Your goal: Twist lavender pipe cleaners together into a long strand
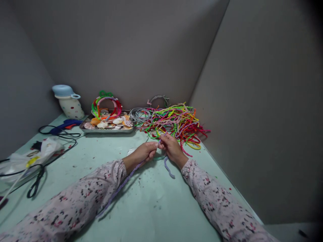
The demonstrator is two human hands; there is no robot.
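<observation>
A fuzzy lavender yarn strand runs between my two hands, low above the table. My left hand pinches it between thumb and fingers, and one long tail trails down along the left forearm. Close against it, my right hand is closed on the same yarn near the fingertips. A shorter lavender end hangs below the right palm. Beneath the hands shows part of a thin greenish curve, mostly hidden. Just left of the fingers, a small white piece lies on the table.
Behind the hands lie a heap of colourful yarn strands and coiled grey hoops. A metal tray holds shells and wrapped rings. At left are a bottle, blue glue gun, black cable and plastic bag. Walls border the table.
</observation>
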